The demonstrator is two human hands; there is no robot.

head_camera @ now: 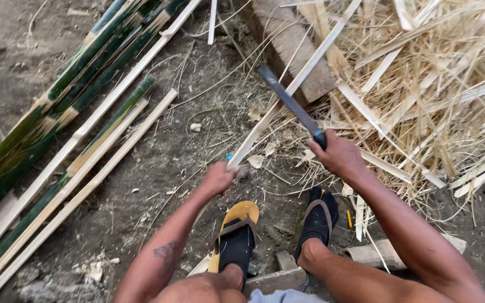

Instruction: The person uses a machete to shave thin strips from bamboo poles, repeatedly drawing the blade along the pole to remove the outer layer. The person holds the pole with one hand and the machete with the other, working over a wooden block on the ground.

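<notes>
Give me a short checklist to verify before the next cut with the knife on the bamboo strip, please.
1. Right hand closed firmly on the knife handle: ok.
2. Left hand holds the bamboo strip below the blade: ok.
3. Blade lies against the strip: ok; exact contact cannot tell.
4. Left fingers away from the edge: ok.
5. Feet in sandals outside the blade's path: cannot tell.
6. Wooden block under the strip: ok.
</notes>
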